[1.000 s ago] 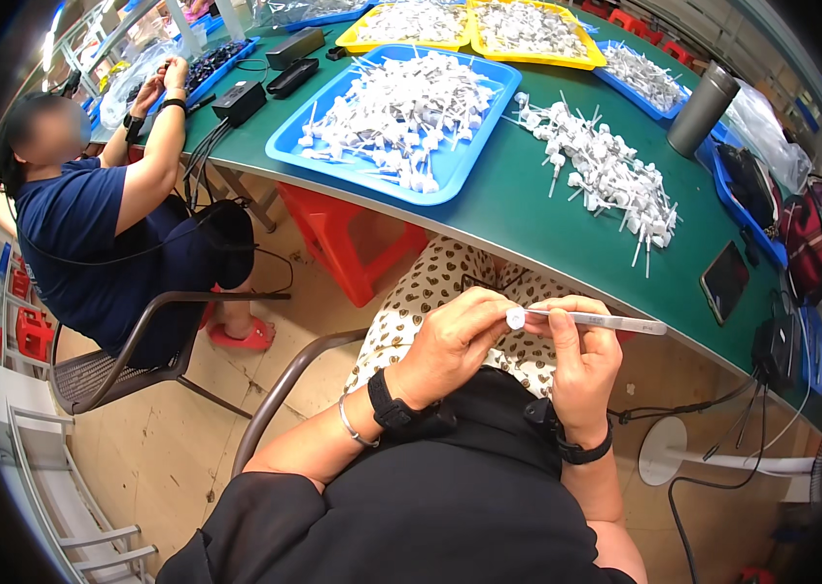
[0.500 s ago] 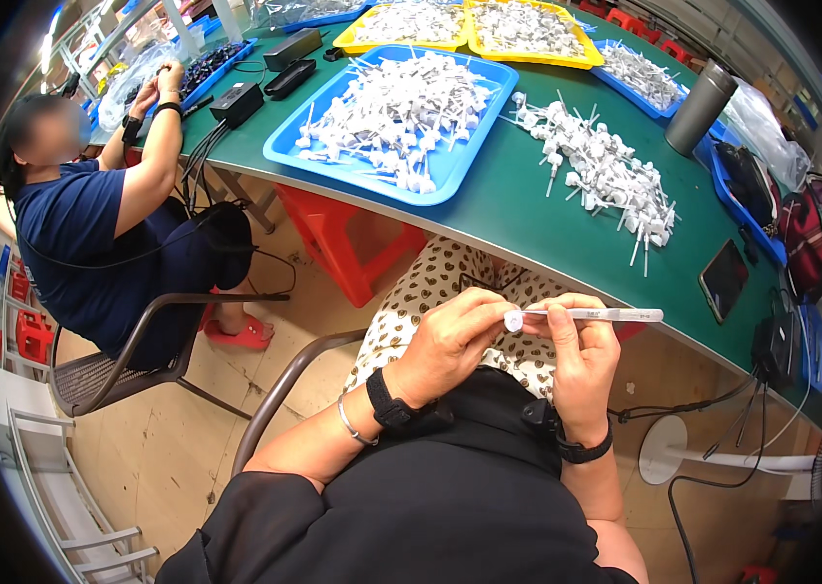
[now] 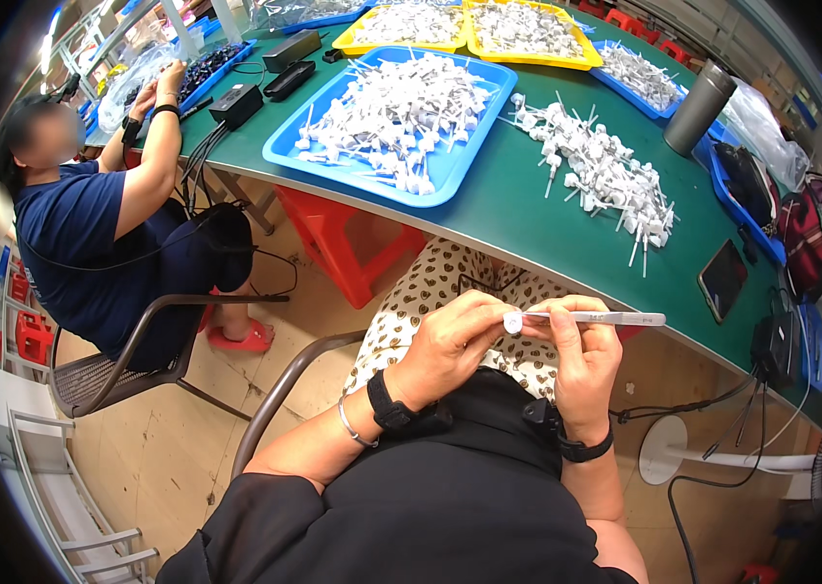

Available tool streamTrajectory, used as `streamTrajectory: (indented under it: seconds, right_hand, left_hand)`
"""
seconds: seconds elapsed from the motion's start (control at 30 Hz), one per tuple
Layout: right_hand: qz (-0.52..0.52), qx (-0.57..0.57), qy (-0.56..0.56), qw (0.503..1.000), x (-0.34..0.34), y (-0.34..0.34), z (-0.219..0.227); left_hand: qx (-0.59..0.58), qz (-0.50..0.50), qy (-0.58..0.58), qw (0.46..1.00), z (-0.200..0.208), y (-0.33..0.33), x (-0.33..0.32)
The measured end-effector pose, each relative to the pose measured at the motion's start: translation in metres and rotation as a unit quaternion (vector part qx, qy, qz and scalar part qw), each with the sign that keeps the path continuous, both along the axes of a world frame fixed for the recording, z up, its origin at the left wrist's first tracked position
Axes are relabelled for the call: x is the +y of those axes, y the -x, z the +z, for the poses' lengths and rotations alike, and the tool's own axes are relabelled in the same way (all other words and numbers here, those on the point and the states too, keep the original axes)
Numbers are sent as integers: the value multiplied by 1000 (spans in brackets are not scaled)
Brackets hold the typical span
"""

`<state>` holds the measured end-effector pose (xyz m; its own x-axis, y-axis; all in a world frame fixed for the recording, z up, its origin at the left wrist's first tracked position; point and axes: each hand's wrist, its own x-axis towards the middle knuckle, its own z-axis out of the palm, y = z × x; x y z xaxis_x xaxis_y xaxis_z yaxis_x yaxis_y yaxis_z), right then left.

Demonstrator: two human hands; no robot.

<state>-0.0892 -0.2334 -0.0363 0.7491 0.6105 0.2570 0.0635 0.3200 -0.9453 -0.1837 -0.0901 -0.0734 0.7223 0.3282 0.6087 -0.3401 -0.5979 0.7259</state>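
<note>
Over my lap, my left hand (image 3: 457, 336) pinches a small white round plastic part (image 3: 513, 322) between thumb and fingertips. My right hand (image 3: 583, 352) is closed around metal tweezers (image 3: 625, 318), whose back end points to the right. The tweezers' tips reach toward the white part; whether they touch it is too small to tell. Ahead on the green table (image 3: 489, 219) lies a loose pile of white plastic parts with thin stems (image 3: 596, 173). A blue tray (image 3: 435, 198) heaped with similar white parts stands left of that pile.
Yellow trays (image 3: 581, 62) of white parts stand at the back. On the right are a grey bottle (image 3: 701, 109), a phone (image 3: 724, 280) and a black box (image 3: 774, 347) with cables. A co-worker (image 3: 90, 224) sits at the left. Beneath the table is a red stool (image 3: 333, 238).
My right hand and the tweezers have shifted very slightly to the right. The white part stays pinched in my left hand.
</note>
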Motion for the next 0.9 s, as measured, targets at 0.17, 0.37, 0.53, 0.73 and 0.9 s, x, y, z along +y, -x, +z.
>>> streamTrajectory:
  seconds: [0.17,0.37,0.53,0.73,0.9]
  right_hand:
    - [-19,-32,13,999,1,3,2]
    - [-37,-169,88,981,-3,0,4]
    - [-24,-203,135,970,-6,-2,10]
    - [-35,-50,21,998,2,4,4]
    - [-30,-128,19,991,1,4,1]
  left_hand:
    - [-5,-1,8,1000,0,0,-1]
    - [-11,-5,17,1000,-4,-1,-3]
    - [-1,-19,17,1000,-5,1,-2]
    - [6,-40,74,996,-2,-2,0]
    - [17,-38,112,993,-8,-1,-1]
